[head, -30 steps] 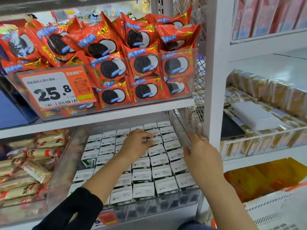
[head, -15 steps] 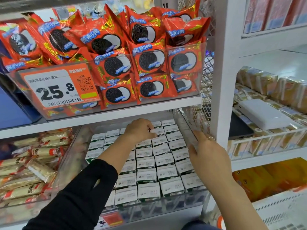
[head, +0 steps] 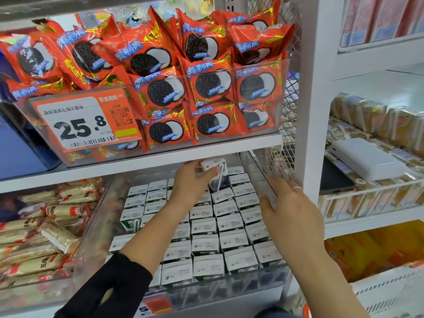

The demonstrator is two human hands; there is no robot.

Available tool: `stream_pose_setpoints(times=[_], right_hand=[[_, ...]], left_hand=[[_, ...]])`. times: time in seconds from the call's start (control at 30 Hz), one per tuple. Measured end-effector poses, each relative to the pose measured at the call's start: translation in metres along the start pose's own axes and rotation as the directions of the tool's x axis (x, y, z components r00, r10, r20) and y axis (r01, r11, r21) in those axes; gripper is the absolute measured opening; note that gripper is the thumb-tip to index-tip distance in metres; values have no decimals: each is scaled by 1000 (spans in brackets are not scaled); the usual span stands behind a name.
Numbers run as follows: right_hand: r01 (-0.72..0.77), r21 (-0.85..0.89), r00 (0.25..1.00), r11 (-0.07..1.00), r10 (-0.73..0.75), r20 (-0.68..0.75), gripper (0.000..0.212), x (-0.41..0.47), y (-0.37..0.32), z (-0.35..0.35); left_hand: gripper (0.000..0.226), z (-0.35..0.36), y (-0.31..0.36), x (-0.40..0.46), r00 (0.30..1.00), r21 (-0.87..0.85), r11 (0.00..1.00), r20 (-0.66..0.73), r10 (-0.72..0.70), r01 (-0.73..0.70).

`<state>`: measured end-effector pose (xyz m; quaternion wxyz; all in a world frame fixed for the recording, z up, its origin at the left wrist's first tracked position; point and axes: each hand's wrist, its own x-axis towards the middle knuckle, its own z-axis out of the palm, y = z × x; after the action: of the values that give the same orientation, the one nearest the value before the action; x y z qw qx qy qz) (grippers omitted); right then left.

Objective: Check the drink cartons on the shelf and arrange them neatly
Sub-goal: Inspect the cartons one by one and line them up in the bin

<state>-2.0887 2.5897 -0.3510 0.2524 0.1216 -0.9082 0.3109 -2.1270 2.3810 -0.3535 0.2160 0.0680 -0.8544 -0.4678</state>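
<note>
Several small white-topped drink cartons [head: 207,244] stand in tight rows inside a clear plastic bin [head: 263,177] on the lower shelf. My left hand [head: 192,182] grips one carton [head: 216,174], lifted and tilted above the back rows, its straw and dark side showing. My right hand [head: 291,210] lies open with straight fingers against the bin's right wall, a ring on one finger. A gap shows in the rows at the bin's left side.
Just above my left hand runs the white shelf board [head: 160,157] carrying a bin of red cookie packs [head: 206,88] with an orange price tag [head: 85,122]. Wrapped snack bars [head: 46,226] fill the left bin. A white upright post [head: 314,99] stands right, with yellow packs [head: 371,120] beyond it.
My left hand moved to the back rows, closed on one carton and lifted it out tilted. My right hand stayed against the bin's right wall. The camera moved closer.
</note>
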Motion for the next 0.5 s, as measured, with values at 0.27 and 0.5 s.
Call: stream_pose_setpoints(times=[0.27, 0.5], right_hand=[[-168, 568, 973, 805, 42, 229, 23, -7, -32, 6], [-468, 739, 830, 485, -46, 556, 15, -25, -61, 23]], left_hand=[[25, -41, 34, -71, 950, -573, 766, 78, -302, 290], [44, -64, 21, -112, 914, -612, 693, 137, -381, 381]])
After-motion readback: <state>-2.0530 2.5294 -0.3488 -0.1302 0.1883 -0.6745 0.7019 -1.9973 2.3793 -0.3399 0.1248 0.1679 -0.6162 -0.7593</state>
